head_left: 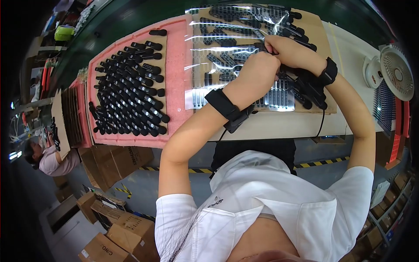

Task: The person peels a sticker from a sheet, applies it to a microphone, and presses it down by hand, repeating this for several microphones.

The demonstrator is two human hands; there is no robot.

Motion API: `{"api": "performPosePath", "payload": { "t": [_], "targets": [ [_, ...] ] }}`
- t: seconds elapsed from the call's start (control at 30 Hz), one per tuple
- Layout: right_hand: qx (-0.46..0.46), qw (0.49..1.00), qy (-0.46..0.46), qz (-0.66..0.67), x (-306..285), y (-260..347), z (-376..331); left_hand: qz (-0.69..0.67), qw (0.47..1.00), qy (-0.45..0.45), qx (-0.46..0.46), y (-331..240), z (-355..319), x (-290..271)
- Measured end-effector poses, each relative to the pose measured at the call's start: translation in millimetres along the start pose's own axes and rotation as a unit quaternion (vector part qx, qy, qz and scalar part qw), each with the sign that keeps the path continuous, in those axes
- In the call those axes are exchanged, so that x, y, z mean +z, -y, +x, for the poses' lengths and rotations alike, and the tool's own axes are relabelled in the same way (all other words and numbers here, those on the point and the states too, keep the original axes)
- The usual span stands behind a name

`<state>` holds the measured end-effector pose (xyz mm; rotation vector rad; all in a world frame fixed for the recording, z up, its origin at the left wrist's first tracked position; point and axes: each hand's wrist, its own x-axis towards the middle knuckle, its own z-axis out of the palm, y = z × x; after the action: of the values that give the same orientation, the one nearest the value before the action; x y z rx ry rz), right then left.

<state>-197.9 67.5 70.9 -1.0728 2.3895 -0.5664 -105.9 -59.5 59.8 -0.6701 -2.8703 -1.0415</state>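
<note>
Clear sheet: the plastic sheet is spread out in front of me on a brown board, left edge reaching the pink foam, ceiling lights glaring off it.
Dark strips: loads of them in rough rows in the sheet's area, showing through the plastic.
Left hand: mine is over the right part of the sheet, back of the hand up, fingers curled under and mostly hidden, so I can't tell if they're gripping anything.
Right hand: this one is at the sheet's right side, right up against the left, fingertips bent in toward it. Something dark is right by them, but honestly can't tell if I've got hold of it.
Wrists: black band on the left, another on the right.
Dark parts: a bunch of black pieces heaped just right of the sheet, near my right wrist.
Pink foam: slab left of the sheet, with a crowd of black round-headed, microphone-looking things on it.
Fan: a white one, well off to the sheet's right.
Co-worker: a person way over left of the sheet, past the foam.
</note>
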Motion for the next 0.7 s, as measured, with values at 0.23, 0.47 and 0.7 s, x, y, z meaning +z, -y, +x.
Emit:
{"api": "performPosePath", "payload": {
  "t": [0.23,0.47,0.7],
  "targets": [
    [-0.034,0.999,-0.035,-0.016,8,-1,-1,-0.005,0.993,-0.103,0.054,-22,-19,0],
    [-0.036,0.999,0.006,-0.003,-3,4,-5,-0.003,0.968,-0.235,0.085,-26,-43,-25],
    [0.023,0.990,0.128,0.050,-59,38,33,-0.219,0.904,-0.350,-0.108,11,-62,-69]
  ]
}}
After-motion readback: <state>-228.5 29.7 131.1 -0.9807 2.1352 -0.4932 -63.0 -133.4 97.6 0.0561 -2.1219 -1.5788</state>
